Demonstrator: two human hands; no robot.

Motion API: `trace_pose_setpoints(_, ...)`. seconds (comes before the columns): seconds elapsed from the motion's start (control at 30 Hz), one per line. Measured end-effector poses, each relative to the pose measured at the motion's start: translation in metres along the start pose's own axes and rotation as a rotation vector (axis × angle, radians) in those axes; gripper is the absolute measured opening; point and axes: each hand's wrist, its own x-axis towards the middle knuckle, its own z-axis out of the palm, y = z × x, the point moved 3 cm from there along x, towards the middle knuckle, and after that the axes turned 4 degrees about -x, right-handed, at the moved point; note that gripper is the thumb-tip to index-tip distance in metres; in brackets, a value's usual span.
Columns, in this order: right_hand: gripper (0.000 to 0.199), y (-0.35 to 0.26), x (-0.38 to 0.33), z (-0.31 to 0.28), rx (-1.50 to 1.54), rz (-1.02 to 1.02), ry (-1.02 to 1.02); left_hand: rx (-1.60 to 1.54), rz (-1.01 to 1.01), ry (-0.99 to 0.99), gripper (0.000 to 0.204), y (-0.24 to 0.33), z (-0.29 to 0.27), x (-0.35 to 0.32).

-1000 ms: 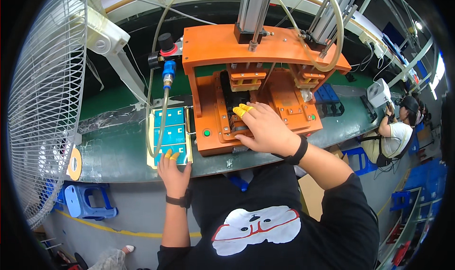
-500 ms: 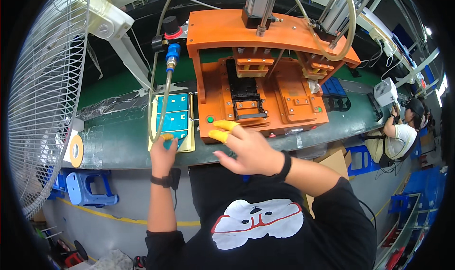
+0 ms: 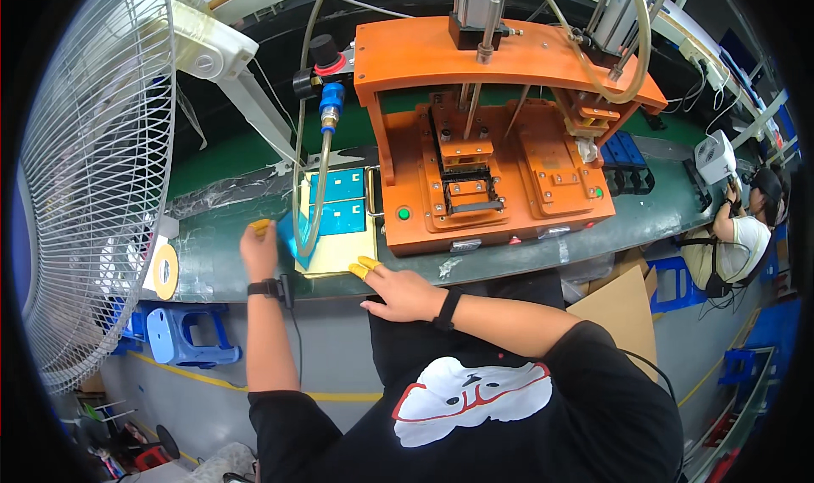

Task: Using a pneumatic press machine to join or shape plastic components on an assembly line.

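Note:
My left hand (image 3: 259, 250), with a yellow finger cot on one finger, is closed in a pinch at the edge of a blue film piece (image 3: 298, 235). The film is lifted and tilted over the left side of a pale yellow backing sheet (image 3: 339, 252). Two more blue film pieces (image 3: 342, 217) lie flat higher up on the sheet. Two fingers of my right hand (image 3: 403, 294) wear yellow cots. They are stretched out at the sheet's lower right edge, with the thumb apart and nothing held. A clear hose (image 3: 325, 173) hangs in front of the film.
An orange two-station press (image 3: 500, 233) stands right of the sheet, its left head (image 3: 466, 148) down over the fixture. A caged fan (image 3: 102, 178) and a tape roll (image 3: 165, 271) are at left. Blue stools (image 3: 191, 335) stand below the bench. Another person (image 3: 746, 228) sits far right.
My left hand has moved left, peeling the lowest blue film piece off the sheet. My right hand came down from the press to the sheet's edge. The press's left head has lowered.

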Motion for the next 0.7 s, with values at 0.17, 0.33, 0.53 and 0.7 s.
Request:
trace_pose_setpoints(0.17,0.069,0.008,0.001,0.007,-0.001,-0.07,-0.08,0.081,0.066,0.227,0.027,-0.024,-0.07,0.026)
trace_pose_setpoints(0.33,0.066,-0.003,-0.044,-0.043,0.149,-0.24,0.013,-0.173,0.06,-0.014,0.027,0.027,-0.1,-0.027)
trace_pose_setpoints(0.53,0.038,0.012,-0.11,-0.121,0.257,-0.144,0.374,-0.307,-0.019,-0.4,0.029,0.104,-0.098,-0.127)
trace_pose_setpoints(0.7,0.026,0.02,-0.124,-0.176,0.067,-0.177,0.753,-0.54,0.09,-0.533,0.022,0.151,-0.052,-0.162)
